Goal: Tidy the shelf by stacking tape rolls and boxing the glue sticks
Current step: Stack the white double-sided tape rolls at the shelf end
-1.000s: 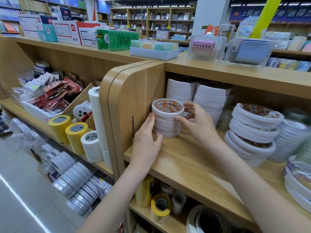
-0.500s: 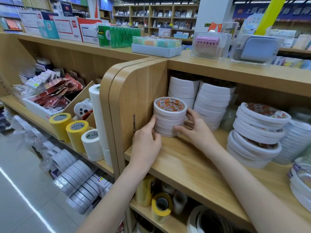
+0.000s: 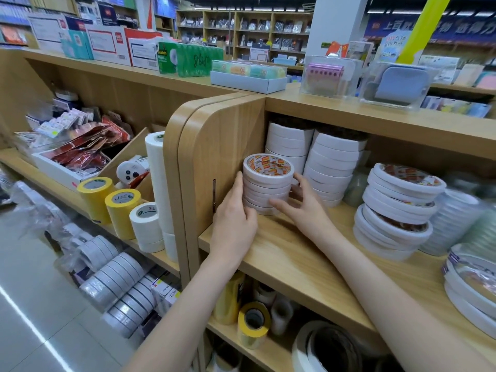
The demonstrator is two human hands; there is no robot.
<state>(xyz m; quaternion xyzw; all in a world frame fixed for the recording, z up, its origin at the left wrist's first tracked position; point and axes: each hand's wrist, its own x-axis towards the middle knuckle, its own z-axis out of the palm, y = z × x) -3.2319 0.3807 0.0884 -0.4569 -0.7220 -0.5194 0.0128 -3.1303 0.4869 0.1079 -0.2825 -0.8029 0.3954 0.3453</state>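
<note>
Both hands have slid lower on the stack of white tape rolls (image 3: pixel 267 187) since a second ago, when the right hand's fingers curled round its upper rolls; now the left hand (image 3: pixel 234 224) presses its fingers flat against the stack's left side, thumb at the base, while the right hand (image 3: pixel 303 208) cups the lower right side with fingers spread, neither closed into a fist. Centre frame, the stack stands upright on the wooden shelf (image 3: pixel 295 259), tight against the curved side panel (image 3: pixel 220 146), its top roll showing a red-and-orange printed label too blurred to read. Behind it rise two taller columns of plain white rolls (image 3: pixel 332 167), their tops lost in shadow under the shelf above. At right, a leaning pile of wider rolls (image 3: pixel 397 208) sags, and further rolls at the right edge are smeared by motion and cut off by the frame. Yellow tape rolls (image 3: pixel 110 202) stand at lower left of centre on the neighbouring shelf. Whether the right hand's fingertips wrap behind the stack cannot be seen. No glue sticks can be made out with any certainty.
</note>
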